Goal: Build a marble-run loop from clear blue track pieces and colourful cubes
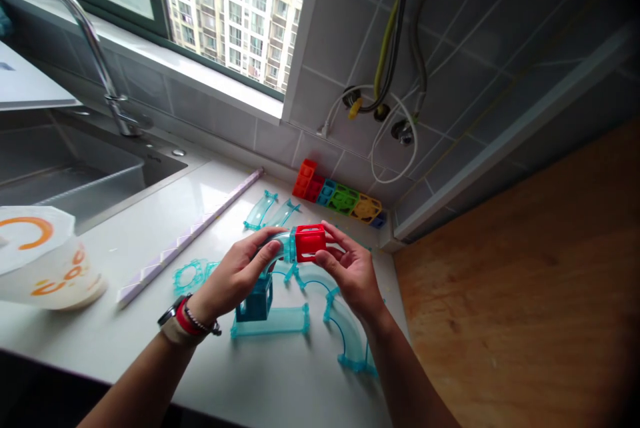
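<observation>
My left hand point(247, 265) is closed around a curved translucent blue tube piece point(284, 246). At the tube's right end sits a red cube block point(311, 243) with open sides, and the fingers of my right hand point(350, 265) pinch it. The two pieces touch end to end above the counter. A dark teal cube block point(255, 301) shows just under my left hand; whether it joins the tube is hidden. Below lie a straight translucent track piece point(273, 321) and several curved track pieces point(347, 331).
Coloured cube blocks point(344, 199) stand in a row by the tiled wall. A long pale stick point(190, 236) lies on the counter point(200, 375). To the left are a plastic drink cup point(50, 268) and the sink point(100, 181) with its tap point(95, 41). Cables point(395, 35) hang at the wall.
</observation>
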Available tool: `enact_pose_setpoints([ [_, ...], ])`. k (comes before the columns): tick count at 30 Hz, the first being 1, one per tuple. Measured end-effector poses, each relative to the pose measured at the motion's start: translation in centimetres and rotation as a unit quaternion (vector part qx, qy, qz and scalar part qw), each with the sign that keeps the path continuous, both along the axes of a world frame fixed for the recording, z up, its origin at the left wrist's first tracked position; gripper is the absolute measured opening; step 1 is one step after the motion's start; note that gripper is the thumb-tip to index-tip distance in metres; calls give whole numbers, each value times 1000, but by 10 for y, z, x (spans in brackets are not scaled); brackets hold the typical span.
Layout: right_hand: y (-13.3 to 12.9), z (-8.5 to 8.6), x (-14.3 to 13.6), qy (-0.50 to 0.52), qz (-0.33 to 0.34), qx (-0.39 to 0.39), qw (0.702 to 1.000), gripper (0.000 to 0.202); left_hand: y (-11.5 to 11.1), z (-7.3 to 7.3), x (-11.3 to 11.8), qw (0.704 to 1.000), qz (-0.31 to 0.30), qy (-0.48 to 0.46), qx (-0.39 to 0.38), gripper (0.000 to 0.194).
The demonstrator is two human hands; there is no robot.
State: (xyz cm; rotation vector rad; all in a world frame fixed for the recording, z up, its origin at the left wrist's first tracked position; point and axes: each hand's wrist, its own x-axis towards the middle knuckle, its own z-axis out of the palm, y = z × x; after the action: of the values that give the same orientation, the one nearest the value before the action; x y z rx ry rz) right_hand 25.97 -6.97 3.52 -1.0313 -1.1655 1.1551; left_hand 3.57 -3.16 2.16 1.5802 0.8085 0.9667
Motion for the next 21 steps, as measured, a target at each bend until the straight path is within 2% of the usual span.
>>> enact_pose_setpoints([
  [5,3,2,7,-14,24,-6,1000,61,0,-2,1,998,10,40,37,44],
  [12,8,-1,14,-10,43,-28,999,64,-2,-1,6,997,-6,72,30,43],
  [16,11,-1,10,24,27,-25,999,60,-6,1,17,997,-45,-15,-61,44],
  [19,14,2,6,31,-5,-22,999,58,-9,2,24,981,-70,-106,-146,48],
  [21,16,7,4,17,-12,-12,1000,60,-9,2,24,973,-90,-140,-157,54],
])
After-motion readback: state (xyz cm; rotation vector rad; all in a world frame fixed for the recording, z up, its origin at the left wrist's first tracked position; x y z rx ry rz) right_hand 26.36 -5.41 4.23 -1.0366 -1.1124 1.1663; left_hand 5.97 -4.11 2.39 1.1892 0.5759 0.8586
